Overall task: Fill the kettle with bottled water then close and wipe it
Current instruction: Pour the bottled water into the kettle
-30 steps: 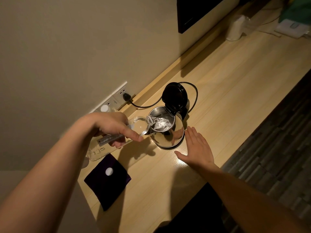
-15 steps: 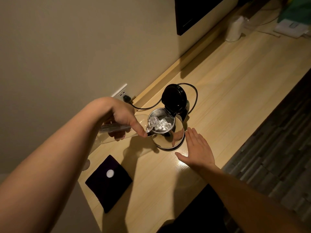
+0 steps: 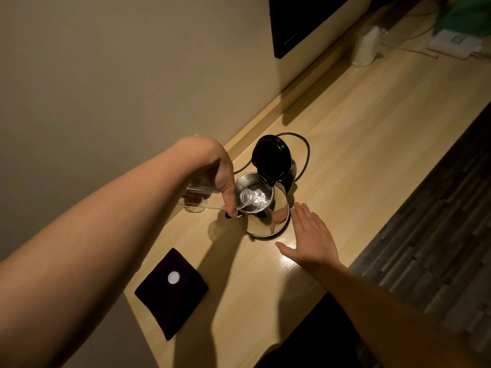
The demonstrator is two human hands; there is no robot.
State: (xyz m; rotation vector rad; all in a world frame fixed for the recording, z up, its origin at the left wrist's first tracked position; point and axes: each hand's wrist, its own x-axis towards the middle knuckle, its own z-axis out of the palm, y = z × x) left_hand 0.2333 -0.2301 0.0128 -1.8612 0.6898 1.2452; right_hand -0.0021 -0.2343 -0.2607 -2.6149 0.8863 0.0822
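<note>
- Steel kettle [image 3: 268, 219] stands on the table [image 3: 372, 144], lid [image 3: 271, 158] hinged up and open, cord [image 3: 305, 152] running behind it toward the wall.
- Your left hand [image 3: 223, 179] is wrapped around a clear plastic bottle [image 3: 202, 192], tipped so its neck points down over the kettle mouth. Water shows inside the kettle.
- Your right hand [image 3: 310, 237] lies flat and released on the table, fingers [image 3: 300, 213] just beside the kettle wall; whether they touch it cannot be told.
- Handling, bottle: judged thin-walled and soft. It will buckle under a hard squeeze and surge, so keep the hold on the mid-body and keep it light. It gets lighter as it empties, and the neck may swing.
- Handling, kettle: polished wall judged slippery and heavier with each pour. Take it by its handle, which appears to sit below the lid hinge but is too dark to make out, not by the body.
- Lid: stiff, hinged. Press it down from its top to close.
- Dark cloth [image 3: 172, 290] lies flat near the table edge, well apart from the kettle, with a white cap [image 3: 174, 277] resting on it. Judged soft and limp; lift the cap off first, then bunch the cloth for wiping.
- Risk: spill near the cord.
</note>
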